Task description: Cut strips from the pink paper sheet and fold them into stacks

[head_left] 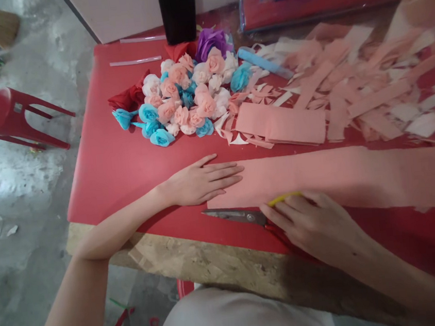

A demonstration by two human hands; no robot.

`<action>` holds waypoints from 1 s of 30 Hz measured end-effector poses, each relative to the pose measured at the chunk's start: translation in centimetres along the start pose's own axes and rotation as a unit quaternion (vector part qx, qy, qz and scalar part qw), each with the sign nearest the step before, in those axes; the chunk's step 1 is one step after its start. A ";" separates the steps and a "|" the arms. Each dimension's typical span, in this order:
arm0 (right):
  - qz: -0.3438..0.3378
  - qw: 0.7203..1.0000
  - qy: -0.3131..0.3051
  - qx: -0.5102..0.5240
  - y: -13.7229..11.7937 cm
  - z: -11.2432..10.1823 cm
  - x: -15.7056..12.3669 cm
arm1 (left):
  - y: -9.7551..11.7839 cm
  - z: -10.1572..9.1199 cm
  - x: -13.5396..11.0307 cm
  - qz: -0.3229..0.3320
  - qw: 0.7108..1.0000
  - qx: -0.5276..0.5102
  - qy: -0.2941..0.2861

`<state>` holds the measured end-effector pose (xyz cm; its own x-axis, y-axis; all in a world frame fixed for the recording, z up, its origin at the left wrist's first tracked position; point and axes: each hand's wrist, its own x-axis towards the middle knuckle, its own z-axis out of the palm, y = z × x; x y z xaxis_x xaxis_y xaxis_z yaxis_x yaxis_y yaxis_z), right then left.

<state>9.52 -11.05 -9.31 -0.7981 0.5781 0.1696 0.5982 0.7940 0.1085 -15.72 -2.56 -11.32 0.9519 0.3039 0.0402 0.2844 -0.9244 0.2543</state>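
My left hand point(200, 181) lies flat, fingers stretched out, on the left end of a long strip of pink crepe paper point(319, 173). Along the strip's near edge, a pair of scissors point(234, 216) points left with its blades together. My right hand point(313, 225) is curled over the scissors' red handle, its fingers partly hiding it. A thin curved yellow piece shows above those fingers; whether it belongs to the scissors I cannot tell. Just beyond the strip sits a folded stack of pink paper point(283, 122).
Crepe paper flowers point(180, 99) in pink, white, blue, red and purple are heaped at the back. Loose paper scraps point(368, 79) cover the back right, near a blue roll point(263, 62). A black object point(178, 11) stands behind. A red stool point(17, 109) is on the floor at left.
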 end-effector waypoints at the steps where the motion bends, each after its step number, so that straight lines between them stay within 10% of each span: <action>1: -0.003 1.000 0.005 0.001 0.0 -0.1 0.0 | 0.0 0.0 0.0 -0.001 1.000 -0.002 0.000; 18: 0.230 0.962 0.145 0.026 3.8 -3.1 -2.9 | 0.0 -1.2 -0.3 -0.022 0.997 -0.059 0.035; 24: 0.497 0.865 -0.049 0.058 8.8 -3.9 -0.8 | -0.7 -3.4 -1.7 -0.032 0.997 -0.003 0.074; 30: 0.499 0.861 -0.094 0.038 13.4 -1.9 3.8 | 0.5 -4.2 -3.1 -0.058 0.995 0.025 0.079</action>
<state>14.62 1.41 -5.38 0.1082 0.9939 -0.0211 0.9919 -0.1093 -0.0649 -18.98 -2.97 -7.30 0.8837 0.4374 0.1668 0.3998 -0.8905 0.2173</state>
